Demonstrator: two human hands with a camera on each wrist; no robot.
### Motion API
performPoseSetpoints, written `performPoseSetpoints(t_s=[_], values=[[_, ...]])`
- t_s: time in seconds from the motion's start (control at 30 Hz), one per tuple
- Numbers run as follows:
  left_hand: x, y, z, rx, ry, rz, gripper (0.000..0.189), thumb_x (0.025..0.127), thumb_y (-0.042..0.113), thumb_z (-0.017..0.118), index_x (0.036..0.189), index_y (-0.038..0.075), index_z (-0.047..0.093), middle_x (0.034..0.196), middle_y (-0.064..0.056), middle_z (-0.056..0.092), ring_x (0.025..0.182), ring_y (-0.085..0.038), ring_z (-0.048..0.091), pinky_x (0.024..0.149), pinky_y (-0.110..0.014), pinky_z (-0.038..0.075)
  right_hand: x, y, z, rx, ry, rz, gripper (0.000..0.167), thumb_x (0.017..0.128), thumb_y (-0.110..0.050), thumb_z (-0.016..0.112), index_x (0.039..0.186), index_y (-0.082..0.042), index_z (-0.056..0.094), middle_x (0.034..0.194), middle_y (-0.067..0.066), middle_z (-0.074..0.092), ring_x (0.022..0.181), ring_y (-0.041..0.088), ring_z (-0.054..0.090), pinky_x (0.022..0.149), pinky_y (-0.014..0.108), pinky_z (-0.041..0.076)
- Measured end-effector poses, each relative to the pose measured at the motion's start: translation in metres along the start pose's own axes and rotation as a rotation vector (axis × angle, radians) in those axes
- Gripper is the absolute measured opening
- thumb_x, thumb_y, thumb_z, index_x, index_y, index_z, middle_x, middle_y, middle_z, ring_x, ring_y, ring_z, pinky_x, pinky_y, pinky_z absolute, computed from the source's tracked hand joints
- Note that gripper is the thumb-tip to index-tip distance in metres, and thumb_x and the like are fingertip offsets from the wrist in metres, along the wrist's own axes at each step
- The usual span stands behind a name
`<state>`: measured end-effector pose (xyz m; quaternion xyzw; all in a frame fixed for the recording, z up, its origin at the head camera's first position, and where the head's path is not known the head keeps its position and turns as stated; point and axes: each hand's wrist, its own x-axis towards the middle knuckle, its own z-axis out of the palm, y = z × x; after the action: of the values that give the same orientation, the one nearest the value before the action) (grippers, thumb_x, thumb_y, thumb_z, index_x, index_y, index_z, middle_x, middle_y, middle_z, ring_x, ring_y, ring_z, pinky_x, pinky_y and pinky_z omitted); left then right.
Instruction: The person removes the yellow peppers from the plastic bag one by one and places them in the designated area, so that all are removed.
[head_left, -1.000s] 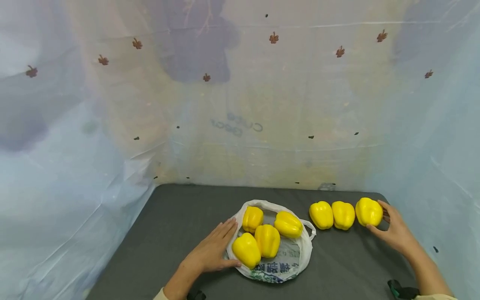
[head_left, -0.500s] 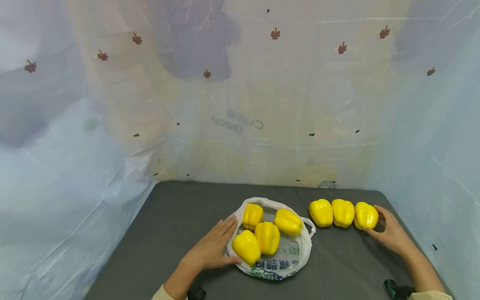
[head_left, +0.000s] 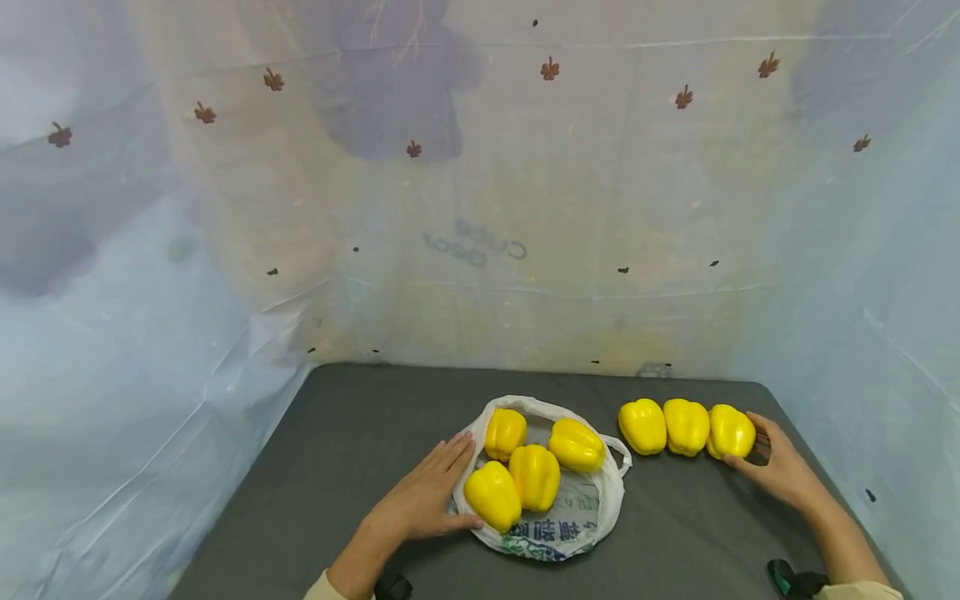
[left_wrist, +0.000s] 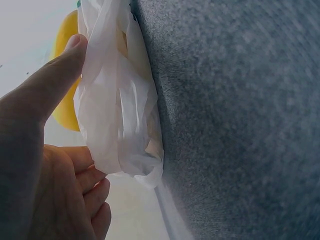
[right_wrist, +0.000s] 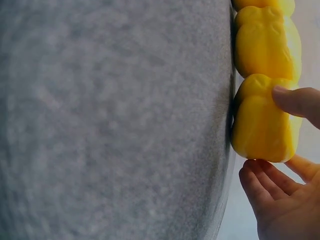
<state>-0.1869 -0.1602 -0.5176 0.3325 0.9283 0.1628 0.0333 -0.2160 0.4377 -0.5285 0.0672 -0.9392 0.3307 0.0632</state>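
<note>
My right hand (head_left: 786, 468) holds a yellow bell pepper (head_left: 731, 432) at the right end of a row. In the right wrist view the thumb lies on that bell pepper (right_wrist: 265, 122) and the fingers sit at its end. Two more yellow bell peppers, the middle one (head_left: 686, 427) and the left one (head_left: 642, 426), stand beside it. With fingers extended, my left hand (head_left: 423, 497) rests against the left side of a white plastic bag (head_left: 611, 508). Several yellow bell peppers lie inside, including one near my thumb (head_left: 492, 497). The left wrist view shows the bag's crumpled side (left_wrist: 120, 95).
All of this is on a dark grey table (head_left: 352, 425). The bag's handle loop (head_left: 624, 458) sticks out toward the row of bell peppers. Pale printed sheeting (head_left: 480, 208) hangs behind the table and along both sides.
My right hand has lowered the bell pepper onto the table and brought it left, up against the middle one. My left hand has stayed at the bag.
</note>
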Motion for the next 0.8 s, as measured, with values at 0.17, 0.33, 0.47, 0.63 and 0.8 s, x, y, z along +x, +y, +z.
performPoseSetpoints(t_s=[0.17,0.33,0.47,0.63,0.8], values=[[-0.001,0.001,-0.001,-0.012,0.004,0.006,0.116,0.094,0.077,0.064,0.171,0.001,0.021,0.179,-0.016,0.019,0.165,-0.032,0.02,0.135,-0.052,0.015,0.0,-0.002,-0.001,0.025,-0.033,0.032,0.1,0.1,-0.02,0.08,0.159,0.022,0.011,0.146,0.05,0.031,0.128,0.067,0.045,0.102,0.075,0.044],[0.0,0.001,-0.001,-0.003,0.001,0.0,0.116,0.094,0.076,0.065,0.171,0.002,0.021,0.179,-0.015,0.019,0.165,-0.031,0.02,0.135,-0.051,0.015,0.0,-0.002,-0.002,0.037,-0.042,0.044,0.103,0.1,-0.02,0.08,0.16,0.022,0.007,0.15,0.052,0.027,0.13,0.069,0.042,0.104,0.075,0.042],[0.001,0.001,-0.001,0.002,-0.018,-0.016,0.116,0.093,0.076,0.066,0.171,0.003,0.021,0.18,-0.013,0.017,0.165,-0.03,0.019,0.134,-0.054,0.018,-0.001,-0.003,-0.003,0.008,-0.012,0.023,0.103,0.098,-0.02,0.083,0.159,0.022,0.012,0.149,0.051,0.028,0.128,0.069,0.043,0.101,0.078,0.044],[0.001,0.001,-0.002,-0.002,-0.018,-0.012,0.115,0.093,0.074,0.068,0.171,0.002,0.022,0.179,-0.015,0.018,0.165,-0.03,0.019,0.133,-0.055,0.018,-0.003,-0.007,-0.005,-0.031,0.057,-0.03,0.1,0.095,-0.018,0.085,0.159,0.021,0.02,0.149,0.049,0.032,0.128,0.067,0.042,0.098,0.079,0.043],[0.001,0.003,-0.004,0.001,-0.014,-0.008,0.116,0.093,0.072,0.07,0.171,0.001,0.022,0.179,-0.015,0.018,0.165,-0.03,0.02,0.133,-0.055,0.018,-0.005,-0.014,-0.009,-0.032,0.066,-0.038,0.101,0.096,-0.02,0.084,0.162,0.017,0.016,0.153,0.049,0.029,0.134,0.07,0.038,0.099,0.08,0.041]])
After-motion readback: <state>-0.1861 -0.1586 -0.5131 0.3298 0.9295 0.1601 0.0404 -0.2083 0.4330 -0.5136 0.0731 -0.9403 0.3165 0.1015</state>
